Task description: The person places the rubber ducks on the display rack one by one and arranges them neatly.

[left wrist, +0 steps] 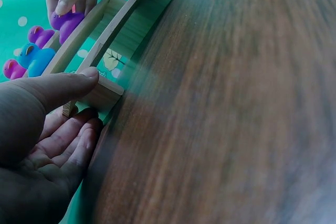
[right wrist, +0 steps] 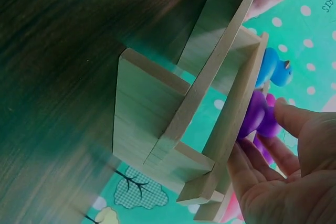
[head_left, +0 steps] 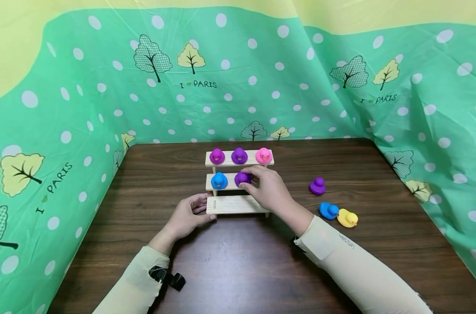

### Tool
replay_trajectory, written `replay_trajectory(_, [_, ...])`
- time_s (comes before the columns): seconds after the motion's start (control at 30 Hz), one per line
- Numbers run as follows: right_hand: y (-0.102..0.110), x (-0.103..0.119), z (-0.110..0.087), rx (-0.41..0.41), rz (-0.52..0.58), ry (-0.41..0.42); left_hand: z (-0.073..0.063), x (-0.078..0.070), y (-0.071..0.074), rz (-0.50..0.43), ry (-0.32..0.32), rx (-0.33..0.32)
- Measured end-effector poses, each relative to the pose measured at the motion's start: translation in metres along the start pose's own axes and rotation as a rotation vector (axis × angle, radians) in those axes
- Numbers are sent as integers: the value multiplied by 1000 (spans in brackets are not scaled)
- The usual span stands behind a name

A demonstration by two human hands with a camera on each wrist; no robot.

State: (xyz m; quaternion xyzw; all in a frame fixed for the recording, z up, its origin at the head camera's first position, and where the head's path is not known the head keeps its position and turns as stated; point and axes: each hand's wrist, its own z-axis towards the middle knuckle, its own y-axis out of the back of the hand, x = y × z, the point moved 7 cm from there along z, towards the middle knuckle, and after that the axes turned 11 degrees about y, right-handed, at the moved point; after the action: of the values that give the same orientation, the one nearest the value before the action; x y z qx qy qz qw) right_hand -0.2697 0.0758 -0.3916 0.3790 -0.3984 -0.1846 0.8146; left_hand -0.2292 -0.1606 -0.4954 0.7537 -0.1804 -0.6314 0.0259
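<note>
R hand (head_left: 270, 186) pinches a purple duck (head_left: 243, 178) on the mid step of a wooden rack (head_left: 238, 206), just right of a blue duck (head_left: 219, 181). Purple one's upright; can't tell which way its beak points tbh, hand's in the way. Blue one faces the near side. L hand (head_left: 186, 216) grips the rack's left end; rack's long axis runs L-R across the desk (head_left: 238, 261).

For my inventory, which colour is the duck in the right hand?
The duck is purple, best seen in the right wrist view.
</note>
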Motion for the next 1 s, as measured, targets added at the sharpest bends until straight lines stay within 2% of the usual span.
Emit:
replay_trajectory(0.27, [2,0,-2,9,21,-9,0,0,0,-12,3,-6])
replay_trajectory(0.47, [12,0,-12,11,44,7,0,0,0,-10,10,-5])
replay_trajectory(0.63, [38,0,-26,13,30,-6,-1,-2,0,-2,5,-2])
replay_trajectory(0.73, [60,-3,-35,-23,18,-12,-1,-1,0,2,4,-1])
replay_trajectory(0.87, [92,-17,-50,-100,-10,-28,0,-1,0,2,5,-4])
replay_trajectory(1.0, [115,-39,-69,-106,-55,-105,-1,-1,0,6,9,-5])
